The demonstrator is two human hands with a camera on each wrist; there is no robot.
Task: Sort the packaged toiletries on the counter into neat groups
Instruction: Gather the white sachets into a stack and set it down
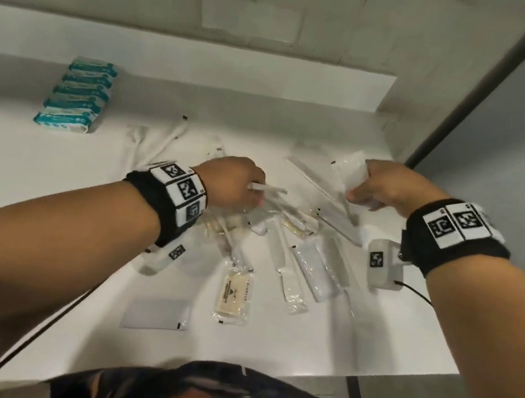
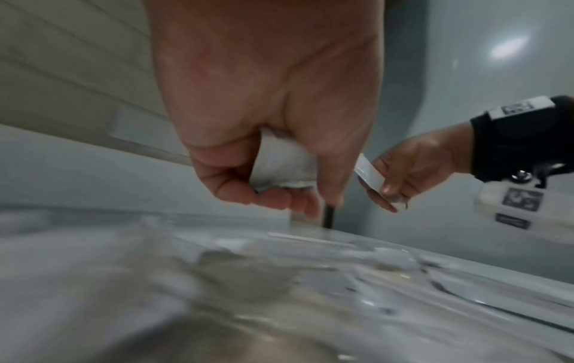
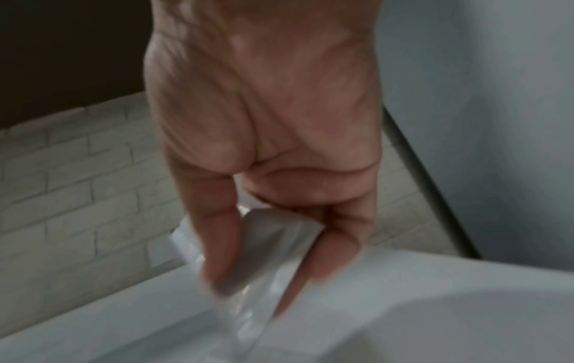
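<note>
A loose pile of clear and white toiletry packets lies mid-counter. My left hand hovers over the pile, its fingers curled round a white packet; the left wrist view shows that white packet bunched in the palm. My right hand, farther right, pinches a flat white sachet. The right wrist view has the sachet between thumb and fingers. A cream soap bar in clear wrap lies at the front of the pile.
A neat row of teal-and-white packs stands at the back left of the white counter. A flat white sachet lies near the front edge. Long thin packets lie behind my left hand. A brick wall rises behind the counter.
</note>
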